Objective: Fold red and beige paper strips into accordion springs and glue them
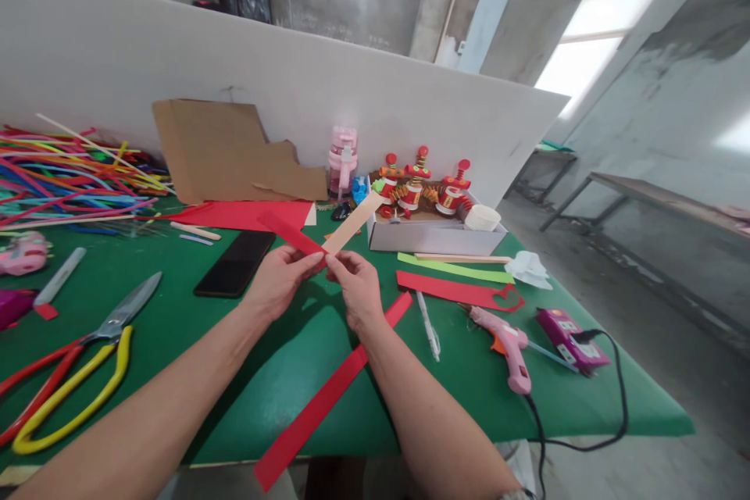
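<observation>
My left hand (280, 280) pinches a red paper strip (286, 230), which slants up and to the left from the fingertips. My right hand (358, 285) is closed on a peach paper strip (355, 223) rising to the upper right. Both strips meet between my fingertips in a V shape, above the green table; whether they are joined there is hidden by the fingers. Beneath my right forearm, a second red paper strip (319, 402) runs diagonally past the table's front edge.
Large scissors (111, 328) and a phone (234, 264) lie left. On the right are a pink glue gun (501, 340) with a trailing cord, a white pen (429, 326) and a purple box (571, 340). Behind stands a white box (437, 237) holding small red figures.
</observation>
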Motion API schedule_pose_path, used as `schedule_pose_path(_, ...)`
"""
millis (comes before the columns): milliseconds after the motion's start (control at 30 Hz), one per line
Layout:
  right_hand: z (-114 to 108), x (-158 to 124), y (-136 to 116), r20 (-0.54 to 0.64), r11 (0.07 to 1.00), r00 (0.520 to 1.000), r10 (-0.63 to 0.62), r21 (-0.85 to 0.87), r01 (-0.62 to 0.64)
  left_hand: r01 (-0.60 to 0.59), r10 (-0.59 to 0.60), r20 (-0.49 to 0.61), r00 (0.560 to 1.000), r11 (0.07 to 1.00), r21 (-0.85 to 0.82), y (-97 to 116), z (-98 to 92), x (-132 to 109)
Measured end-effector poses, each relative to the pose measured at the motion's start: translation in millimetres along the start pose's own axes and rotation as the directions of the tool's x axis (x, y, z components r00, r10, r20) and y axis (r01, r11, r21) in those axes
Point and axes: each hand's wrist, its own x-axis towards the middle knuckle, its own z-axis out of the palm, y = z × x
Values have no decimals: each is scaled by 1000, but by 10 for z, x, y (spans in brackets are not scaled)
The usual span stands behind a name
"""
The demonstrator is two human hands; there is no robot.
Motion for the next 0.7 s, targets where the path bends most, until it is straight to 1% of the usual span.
schedule_pose_path(133,-5,4,-10,-51,1000,999,-14,18,15,40,-40,66,997,999,-13,-39,-5,-3)
schedule_pose_path(200,-3,5,-13,-58,999,998,-11,35,13,35,-35,70,997,999,4,-56,-13,-2)
schedule_pose_path(300,0,12,-21,-28,996,999,35,85,-32,9,-10,53,999,999,32,-49,-37,10)
schedule_pose_path(400,-8,20,-40,16,992,998,66,108,-67,19,-22,48,999,998,67,-15,-54,17)
schedule_pose_path(467,-17,21,-51,15,997,999,34,65,-35,35,-40,60,997,996,82,2,-49,11)
schedule_pose_path(600,-22,13,-47,-50,999,998,-50,-20,49,82,-86,89,992,996,44,3,-16,-7)
schedule_pose_path(667,-21,14,-39,-63,999,997,-51,-20,49,79,-80,84,993,997,21,3,-8,-9)
schedule_pose_path(700,-23,17,-38,-50,999,998,-35,0,35,73,-73,75,995,997,9,9,-7,-8)
